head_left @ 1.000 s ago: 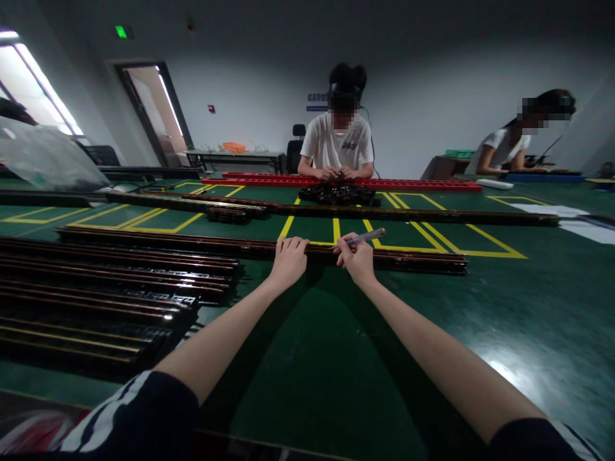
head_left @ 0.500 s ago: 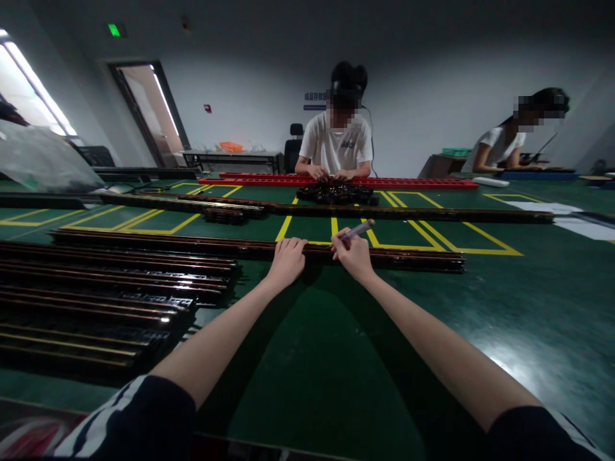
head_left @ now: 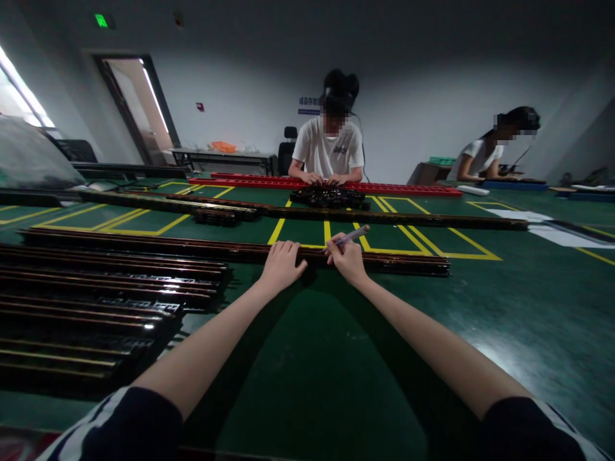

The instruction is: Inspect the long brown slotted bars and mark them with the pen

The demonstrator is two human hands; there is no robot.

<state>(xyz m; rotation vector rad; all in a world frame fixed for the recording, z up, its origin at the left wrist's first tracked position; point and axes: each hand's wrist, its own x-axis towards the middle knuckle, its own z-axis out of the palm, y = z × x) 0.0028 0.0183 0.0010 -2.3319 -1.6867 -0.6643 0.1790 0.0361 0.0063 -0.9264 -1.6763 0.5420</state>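
Observation:
A long dark rail (head_left: 408,263) with coppery edges lies crosswise on the green table in front of me. My left hand (head_left: 283,266) rests on it, fingers laid over the top and thumb held apart to the right. Just right of that, my right hand (head_left: 348,261) pinches a pen (head_left: 354,234), its barrel slanting up to the right and its tip down at the rail. Whether the tip touches the surface is too small to tell.
Several similar dark rails (head_left: 110,285) are stacked at the left. Beyond mine, another long rail (head_left: 408,219) crosses yellow tape lines. Opposite, a co-worker (head_left: 329,150) handles a dark cluster of parts (head_left: 329,196) before a red rail (head_left: 413,188). White papers (head_left: 571,234) lie right.
The view has shifted slightly. My left thumb has spread away from the fingers. My right hand still has the pen at the rail, its tip a little further left.

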